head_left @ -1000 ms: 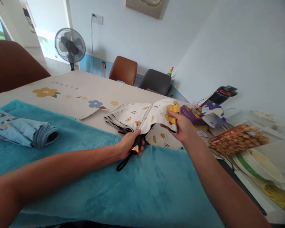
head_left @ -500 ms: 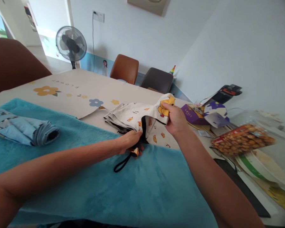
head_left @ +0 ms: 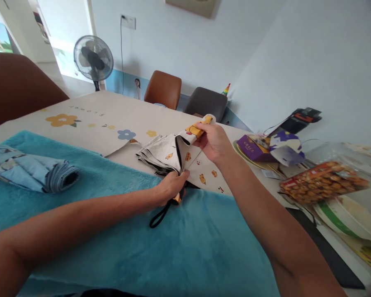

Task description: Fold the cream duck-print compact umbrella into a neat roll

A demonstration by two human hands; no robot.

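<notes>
A white folding umbrella (head_left: 160,149) with small yellow cartoon prints and black edging lies half folded, partly on the table and partly over the blue cloth. My left hand (head_left: 172,186) is closed around its handle end, where a black wrist loop (head_left: 158,217) dangles onto the cloth. Above and to the right, my right hand (head_left: 214,140) pinches one panel of the canopy, lifting it with its large yellow figure. Some printed canopy spreads below between my arms. At the left, a rolled light-blue umbrella (head_left: 34,169) rests on the blue plush cloth (head_left: 117,251).
On the right stand a purple box (head_left: 253,149), a bag of nuts (head_left: 324,183), a green-and-white bowl (head_left: 343,216) and a dark flat panel (head_left: 330,251). Beyond the flower-printed table (head_left: 95,123) are chairs (head_left: 163,88) and a fan (head_left: 93,57).
My right hand has moved left and slightly up, folding the pinched panel inward. My left hand has shifted its hold slightly over the handle, covering more of its gold end.
</notes>
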